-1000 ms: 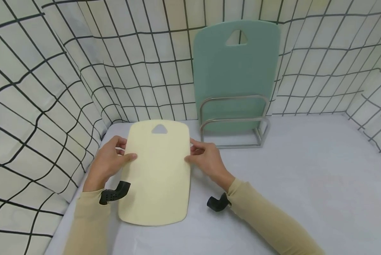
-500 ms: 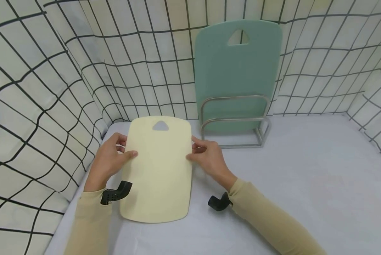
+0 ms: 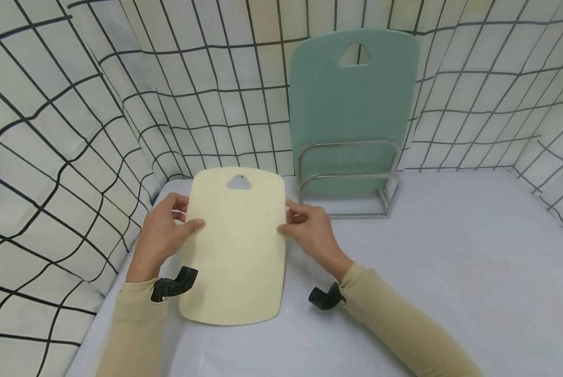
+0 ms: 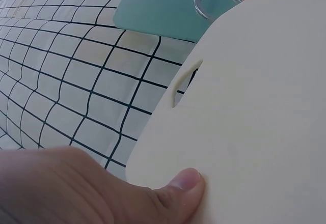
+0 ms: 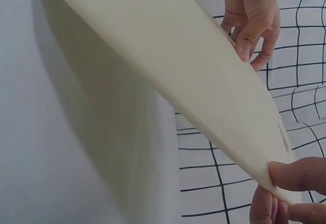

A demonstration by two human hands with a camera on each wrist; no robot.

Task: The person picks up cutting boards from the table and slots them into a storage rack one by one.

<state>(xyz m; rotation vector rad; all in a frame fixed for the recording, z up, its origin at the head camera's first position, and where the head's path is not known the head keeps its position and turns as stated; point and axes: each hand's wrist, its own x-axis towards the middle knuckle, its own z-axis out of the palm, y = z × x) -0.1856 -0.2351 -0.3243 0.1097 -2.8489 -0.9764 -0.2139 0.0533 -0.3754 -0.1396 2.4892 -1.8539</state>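
A cream cutting board (image 3: pixel 236 251) with a rounded triangular handle hole is held between both hands. Its top end is tilted up off the table, as the right wrist view shows with a shadow beneath. My left hand (image 3: pixel 163 235) pinches the left edge, thumb on the face and fingers behind. On the opposite edge my right hand (image 3: pixel 311 233) pinches the board the same way; its thumb and fingers (image 5: pixel 300 175) show in the right wrist view. The left thumb (image 4: pixel 186 188) lies flat on the board's face in the left wrist view.
A green cutting board (image 3: pixel 352 110) stands upright in a silver wire rack (image 3: pixel 352 215) at the back, just right of the cream board. White cloth with a black grid (image 3: pixel 234 104) hangs behind and at both sides. The table (image 3: pixel 451 272) has a pale cover.
The cream board's top end has risen slightly and the whole board has shifted a little away and to the right, both hands moving with it. The green board and rack stay put.
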